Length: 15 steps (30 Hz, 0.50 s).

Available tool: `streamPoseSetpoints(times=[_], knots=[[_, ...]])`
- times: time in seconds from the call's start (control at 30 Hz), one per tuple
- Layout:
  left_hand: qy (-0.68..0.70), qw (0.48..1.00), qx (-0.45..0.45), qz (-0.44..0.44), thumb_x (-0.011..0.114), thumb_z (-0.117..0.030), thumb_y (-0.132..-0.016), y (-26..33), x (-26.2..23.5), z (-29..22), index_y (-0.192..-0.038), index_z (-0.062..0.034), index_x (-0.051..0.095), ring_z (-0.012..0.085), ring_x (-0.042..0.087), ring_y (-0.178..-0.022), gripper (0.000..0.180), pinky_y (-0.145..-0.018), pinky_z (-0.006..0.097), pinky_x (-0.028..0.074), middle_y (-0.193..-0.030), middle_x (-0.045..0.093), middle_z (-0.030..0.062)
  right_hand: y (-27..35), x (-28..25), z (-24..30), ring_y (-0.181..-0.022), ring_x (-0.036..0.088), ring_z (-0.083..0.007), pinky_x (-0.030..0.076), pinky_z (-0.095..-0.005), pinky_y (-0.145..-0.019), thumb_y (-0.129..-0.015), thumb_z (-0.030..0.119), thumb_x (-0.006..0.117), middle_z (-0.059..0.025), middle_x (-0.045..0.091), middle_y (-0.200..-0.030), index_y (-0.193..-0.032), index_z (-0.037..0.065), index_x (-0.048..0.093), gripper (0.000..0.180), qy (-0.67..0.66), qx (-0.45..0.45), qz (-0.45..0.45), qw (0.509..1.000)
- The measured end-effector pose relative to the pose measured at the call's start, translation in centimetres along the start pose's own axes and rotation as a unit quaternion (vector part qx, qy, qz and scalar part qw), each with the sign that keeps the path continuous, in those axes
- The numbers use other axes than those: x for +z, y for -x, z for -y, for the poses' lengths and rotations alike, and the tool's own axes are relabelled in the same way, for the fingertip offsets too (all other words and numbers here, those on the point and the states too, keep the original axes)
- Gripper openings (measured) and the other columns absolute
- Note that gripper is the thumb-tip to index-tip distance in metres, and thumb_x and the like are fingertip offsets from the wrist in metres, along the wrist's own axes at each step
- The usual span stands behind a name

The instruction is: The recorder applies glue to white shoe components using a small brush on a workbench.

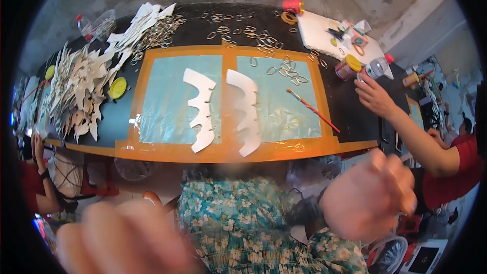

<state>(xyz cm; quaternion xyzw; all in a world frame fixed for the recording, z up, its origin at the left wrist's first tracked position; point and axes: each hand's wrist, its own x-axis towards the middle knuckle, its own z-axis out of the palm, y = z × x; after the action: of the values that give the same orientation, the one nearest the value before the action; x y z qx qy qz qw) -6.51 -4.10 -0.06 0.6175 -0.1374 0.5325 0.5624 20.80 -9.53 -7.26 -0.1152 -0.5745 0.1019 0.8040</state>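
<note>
Two white cutouts (200,109) (246,111) lie side by side on blue sheets (167,96) framed by orange tape on the dark tabletop (350,111). A red-handled brush (312,110) lies to their right, metal rings (253,35) beyond. Both hands, left (122,238) and right (368,200), hang blurred and well apart below the table edge; their grip cannot be told. A co-worker's hand (373,96) reaches toward a yellow-lidded jar (347,67).

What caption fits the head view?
Blurred left hand and right hand raised before two white cutouts on a taped table.
</note>
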Motion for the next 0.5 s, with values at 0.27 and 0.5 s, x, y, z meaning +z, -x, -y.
streamPoseSetpoints(times=[0.27,0.5], knots=[[-0.086,0.990,0.052,-0.099,0.066,-0.031,-0.096,0.8,4.5,3.6,-0.122,-0.0233,0.070,0.0092,0.061,-0.114,0.028,-0.099,0.032,0.046,-0.115,0.071,-0.0056,4.7,-11.3,-8.1,-0.108,0.057,-0.0259,0.044,-0.0365,-0.098,-0.090,-0.001,0.062,-0.0138,0.058,-0.116,-0.111,0.000,0.062,0.022,0.537,0.216,0.227,0.783],[-0.118,0.977,0.086,-0.153,0.066,-0.033,-0.095,2.5,0.9,1.0,-0.123,-0.0233,0.070,0.0099,0.061,-0.116,0.030,-0.100,0.033,0.046,-0.116,0.071,-0.0052,4.8,-18.1,-8.1,-0.103,0.057,-0.0286,0.047,-0.0388,-0.092,-0.090,0.009,0.069,-0.0125,0.060,-0.110,-0.114,0.002,0.063,0.026,0.649,0.291,0.302,0.634]])
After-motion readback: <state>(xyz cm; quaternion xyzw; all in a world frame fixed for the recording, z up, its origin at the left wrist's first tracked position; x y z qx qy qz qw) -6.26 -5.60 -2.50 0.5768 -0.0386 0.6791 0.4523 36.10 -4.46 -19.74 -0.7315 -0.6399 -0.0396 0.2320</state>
